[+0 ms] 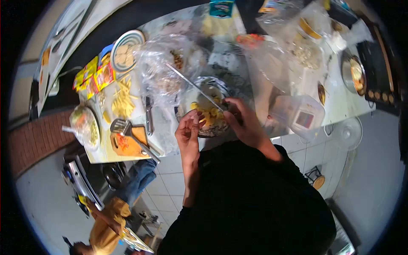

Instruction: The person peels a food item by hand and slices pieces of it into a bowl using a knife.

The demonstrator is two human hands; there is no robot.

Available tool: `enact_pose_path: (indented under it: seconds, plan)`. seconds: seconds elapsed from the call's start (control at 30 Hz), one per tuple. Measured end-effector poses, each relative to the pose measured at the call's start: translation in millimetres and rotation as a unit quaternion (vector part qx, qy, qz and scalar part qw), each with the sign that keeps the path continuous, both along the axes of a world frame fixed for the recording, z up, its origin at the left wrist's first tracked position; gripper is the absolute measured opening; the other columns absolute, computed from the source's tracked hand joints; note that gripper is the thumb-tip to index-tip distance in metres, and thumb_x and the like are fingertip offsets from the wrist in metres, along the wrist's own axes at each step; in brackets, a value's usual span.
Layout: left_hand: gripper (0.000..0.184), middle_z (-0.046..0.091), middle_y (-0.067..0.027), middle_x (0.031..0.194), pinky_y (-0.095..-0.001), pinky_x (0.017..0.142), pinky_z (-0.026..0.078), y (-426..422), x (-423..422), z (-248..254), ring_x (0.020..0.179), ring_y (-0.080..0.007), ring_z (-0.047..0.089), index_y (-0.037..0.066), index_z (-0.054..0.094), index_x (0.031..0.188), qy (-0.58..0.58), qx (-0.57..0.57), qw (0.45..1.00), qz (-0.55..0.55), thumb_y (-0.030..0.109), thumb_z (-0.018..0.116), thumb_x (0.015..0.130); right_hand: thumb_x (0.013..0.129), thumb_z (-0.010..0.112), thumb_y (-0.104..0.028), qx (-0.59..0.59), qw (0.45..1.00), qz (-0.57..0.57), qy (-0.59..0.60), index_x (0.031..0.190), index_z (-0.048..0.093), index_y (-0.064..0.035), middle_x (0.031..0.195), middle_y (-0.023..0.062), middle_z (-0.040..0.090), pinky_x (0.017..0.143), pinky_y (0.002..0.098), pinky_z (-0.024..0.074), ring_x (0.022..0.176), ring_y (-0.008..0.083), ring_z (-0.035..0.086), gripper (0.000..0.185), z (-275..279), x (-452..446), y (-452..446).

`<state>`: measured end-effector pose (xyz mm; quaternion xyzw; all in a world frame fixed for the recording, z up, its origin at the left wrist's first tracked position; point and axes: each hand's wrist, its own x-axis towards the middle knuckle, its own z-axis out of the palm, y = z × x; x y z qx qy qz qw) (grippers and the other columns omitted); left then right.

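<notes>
My right hand (244, 123) grips the lower end of a long, thin pale stick (193, 85), which slants up and left over the bowl. My left hand (188, 129) is at the bowl's left side, fingers bent and closed together. Whatever they may pinch is too small to make out. Below both hands sits a bowl (225, 87) with a dark patterned rim. Several yellow pieces of food (208, 114) lie in it, partly hidden by my fingers.
Clear plastic bags (159, 63) crowd the area behind the bowl. A knife (149, 117), yellow strips (123, 100) and a slotted spatula (136, 138) across a cutting board (140, 135) lie left. A plastic container (304, 112) stands right. Another person (106, 225) works at lower left.
</notes>
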<state>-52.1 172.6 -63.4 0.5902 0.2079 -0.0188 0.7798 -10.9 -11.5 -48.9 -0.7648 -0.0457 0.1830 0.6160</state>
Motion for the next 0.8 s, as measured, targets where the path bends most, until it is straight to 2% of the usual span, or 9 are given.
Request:
enact_pose_path:
  seconds: [0.2,0.3,0.33,0.43,0.5,0.57,0.63,0.7,0.8]
  plan:
    - [0.023,0.065,-0.0101,0.106,-0.0301,0.087,0.051,-9,5,6,0.097,-0.0157,0.062,-0.001,0.059,0.117,-0.015,0.034,0.995,-0.094,0.008,0.056,0.096,0.094,0.056,-0.009,0.01,0.998,-0.05,-0.022,0.128,0.044,-0.002,0.076,0.0059,0.055,0.064,0.0256,0.0439,0.068,0.0109,0.054,0.036,29,-22,-19]
    - [0.022,0.065,-0.0092,0.106,-0.0294,0.087,0.051,-27,21,11,0.096,-0.0146,0.062,-0.002,0.06,0.116,-0.023,0.046,0.985,-0.165,0.007,0.055,0.096,0.094,0.057,-0.009,0.021,0.993,-0.104,-0.054,0.128,0.044,-0.0018,0.075,0.0053,0.055,0.064,0.0256,0.0436,0.067,0.0108,0.053,0.037,55,-38,-40]
    - [0.021,0.065,-0.0078,0.105,-0.0282,0.087,0.05,-37,24,27,0.095,-0.0134,0.062,-0.003,0.059,0.115,-0.017,0.107,0.975,-0.196,0.006,0.054,0.096,0.094,0.057,-0.009,0.02,0.991,-0.12,-0.06,0.128,0.044,-0.0018,0.075,0.0053,0.055,0.064,0.0256,0.0436,0.067,0.0108,0.053,0.037,61,-43,-46]
    - [0.021,0.065,-0.0069,0.104,-0.0274,0.087,0.049,-56,31,24,0.094,-0.0127,0.061,-0.002,0.059,0.115,-0.056,0.085,0.959,-0.263,0.006,0.054,0.096,0.094,0.055,-0.007,0.015,0.979,-0.173,-0.105,0.127,0.045,-0.0014,0.075,0.005,0.055,0.064,0.0244,0.0426,0.067,0.0103,0.052,0.035,73,-61,-65]
    - [0.021,0.065,-0.007,0.104,-0.027,0.088,0.048,-70,37,27,0.095,-0.0126,0.061,-0.002,0.059,0.115,-0.067,0.069,0.946,-0.309,0.005,0.055,0.096,0.092,0.058,-0.007,0.033,0.974,-0.218,-0.041,0.126,0.048,-0.0045,0.069,0.0073,0.055,0.06,0.0282,0.0431,0.065,0.0141,0.057,0.035,83,-74,-78]
    - [0.022,0.065,-0.0075,0.105,-0.0271,0.09,0.047,-87,40,35,0.098,-0.0131,0.06,-0.003,0.058,0.116,-0.105,0.053,0.941,-0.317,0.005,0.054,0.096,0.092,0.057,-0.006,0.028,0.964,-0.264,-0.033,0.125,0.048,-0.0035,0.071,0.0046,0.054,0.061,0.0257,0.0433,0.066,0.01,0.056,0.034,100,-87,-91]
    - [0.023,0.064,-0.0078,0.106,-0.0278,0.092,0.046,-106,51,48,0.101,-0.0134,0.06,-0.003,0.058,0.117,-0.111,0.091,0.923,-0.358,0.003,0.055,0.095,0.093,0.053,-0.006,-0.005,0.94,-0.333,-0.074,0.126,0.047,-0.0019,0.074,0.0025,0.056,0.057,0.0211,0.0379,0.062,0.006,0.048,0.034,112,-104,-109]
    - [0.022,0.065,-0.0084,0.106,-0.0291,0.091,0.048,-132,54,61,0.099,-0.0143,0.061,-0.002,0.059,0.116,-0.199,0.011,0.926,-0.32,0.002,0.056,0.094,0.096,0.053,-0.011,0.018,0.893,-0.43,-0.127,0.125,0.047,-0.0021,0.072,0.0034,0.056,0.05,0.0187,0.0332,0.055,0.0033,0.043,0.031,113,-119,-128]
    - [0.024,0.064,-0.0106,0.109,-0.0287,0.09,0.048,-179,65,92,0.099,-0.0149,0.061,-0.003,0.059,0.117,-0.282,0.035,0.891,-0.354,0.0,0.056,0.093,0.097,0.054,-0.014,0.033,0.842,-0.528,-0.107,0.121,0.049,-0.0023,0.071,0.0032,0.057,0.047,0.0196,0.0332,0.051,0.0043,0.045,0.027,123,-145,-164]
